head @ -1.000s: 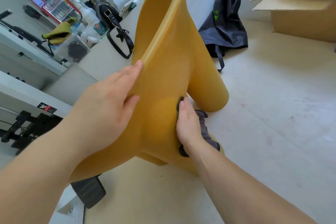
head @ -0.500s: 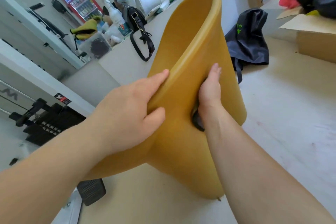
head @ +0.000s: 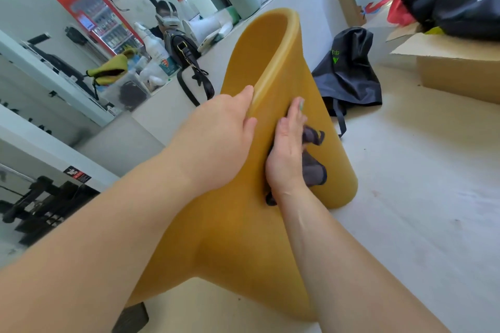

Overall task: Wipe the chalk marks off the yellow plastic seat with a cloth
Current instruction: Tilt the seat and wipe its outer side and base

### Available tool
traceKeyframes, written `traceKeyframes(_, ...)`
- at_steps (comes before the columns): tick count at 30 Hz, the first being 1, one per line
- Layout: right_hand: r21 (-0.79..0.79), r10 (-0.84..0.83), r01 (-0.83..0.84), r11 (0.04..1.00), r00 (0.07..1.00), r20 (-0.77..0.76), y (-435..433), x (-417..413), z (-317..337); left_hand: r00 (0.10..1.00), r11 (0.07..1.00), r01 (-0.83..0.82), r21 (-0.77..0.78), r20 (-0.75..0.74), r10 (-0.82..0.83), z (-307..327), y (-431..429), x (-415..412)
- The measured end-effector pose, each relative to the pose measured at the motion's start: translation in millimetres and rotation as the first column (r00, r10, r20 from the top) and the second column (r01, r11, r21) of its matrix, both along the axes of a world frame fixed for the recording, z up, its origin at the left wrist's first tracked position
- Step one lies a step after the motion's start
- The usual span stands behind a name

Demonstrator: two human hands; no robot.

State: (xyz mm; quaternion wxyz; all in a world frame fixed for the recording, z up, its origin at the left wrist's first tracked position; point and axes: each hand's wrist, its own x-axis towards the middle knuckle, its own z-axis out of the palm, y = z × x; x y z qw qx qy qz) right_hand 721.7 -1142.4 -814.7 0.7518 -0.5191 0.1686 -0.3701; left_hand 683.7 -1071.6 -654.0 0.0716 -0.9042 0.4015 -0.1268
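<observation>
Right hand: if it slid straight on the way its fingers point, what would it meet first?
Only more of the seat: the right hand, flat on the cloth, points up its outer face toward the top rim. Depth beyond is unclear.

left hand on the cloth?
No, the left hand grips the rim of the yellow seat; the cloth is under the right hand, pressed against the seat.
</observation>
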Motion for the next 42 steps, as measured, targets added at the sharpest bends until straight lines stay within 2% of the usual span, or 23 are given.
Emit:
traceKeyframes(3,0.196,0.115,-0.08,0.977,0.977,-0.178,-1.8,5.4,-19.3,0.999,1.0,0.011,-0.015,-0.035,-0.011,1.3,11.1,-6.8)
traceKeyframes(5,0.374,0.186,-0.112,0.921,0.968,-0.167,5.4,1.0,-20.0,0.998,0.999,0.022,-0.047,-0.065,-0.025,1.1,19.9,-8.3)
traceKeyframes(7,0.455,0.216,-0.121,0.882,0.963,-0.163,16.2,-11.3,-12.8,0.993,0.996,0.02,-0.086,-0.114,-0.03,0.7,25.2,-9.7)
traceKeyframes(9,0.456,0.21,-0.114,0.883,0.964,-0.165,26.9,-26.2,-5.5,0.985,0.991,0.0,-0.134,-0.173,-0.024,1.4,26.3,-12.2)
traceKeyframes(16,0.283,0.182,-0.135,0.949,0.972,-0.148,63.2,-69.0,23.3,0.938,0.968,-0.063,-0.243,-0.345,-0.025,2.7,30.8,-9.3)
traceKeyframes(22,0.342,0.219,-0.153,0.927,0.962,-0.161,50.1,-81.9,28.2,0.914,0.949,-0.105,-0.296,-0.404,-0.025,5.0,29.8,-10.3)
traceKeyframes(28,0.321,0.095,-0.095,0.942,0.995,0.015,39.5,-82.6,68.9,0.912,0.963,-0.062,-0.261,-0.406,-0.051,6.1,30.3,-11.1)
traceKeyframes(32,0.222,0.035,-0.017,0.975,0.996,-0.077,6.3,-47.3,73.9,0.935,0.981,0.018,-0.193,-0.343,-0.085,7.8,35.7,-8.8)
traceKeyframes(34,0.347,0.073,-0.012,0.938,0.984,-0.163,-21.7,-34.1,71.9,0.938,0.98,0.035,-0.198,-0.333,-0.101,7.6,34.7,-9.2)
traceKeyframes(36,0.569,0.216,-0.039,0.822,0.945,-0.247,-44.3,-28.6,75.6,0.93,0.98,0.017,-0.199,-0.358,-0.089,8.5,33.7,-9.5)
traceKeyframes(37,0.621,0.272,-0.058,0.782,0.928,-0.256,-49.3,-30.2,80.6,0.923,0.98,0.003,-0.201,-0.377,-0.08,9.5,33.3,-9.7)
traceKeyframes(42,0.512,0.301,-0.098,0.854,0.895,-0.331,-21.3,-69.4,116.1,0.9,0.977,-0.032,-0.212,-0.431,-0.065,11.0,29.4,-13.2)
